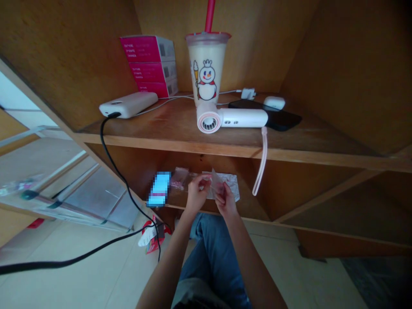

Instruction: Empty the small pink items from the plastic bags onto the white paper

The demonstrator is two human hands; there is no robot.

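Two bare hands are close together over the lower shelf [249, 207]. The right hand [227, 200] has its grip closed on a thin, see-through piece [218, 182], with the thumb and fingers pinching its lower part. The piece stands up between the two hands, above a white sheet [234, 184] on the shelf. The left hand [197, 195] is at the left side of the piece. Its thumb and finger are near each other, but I cannot tell if its grip pinches the edge.

Left of the hands lies a small clear bag [179, 179] with pink bits in it. Next to that is a phone [159, 189] with a bright, blurred screen.

On the upper shelf [180, 143] stands a tall cup [207, 51] with a snowman on it and a red straw [210, 16]. A little white fan [244, 118] lies in front, and its pink strap [260, 171] hangs over the edge. Pink boxes [144, 64] are stacked on the left, behind a white block [135, 104] with a black cord [124, 180].
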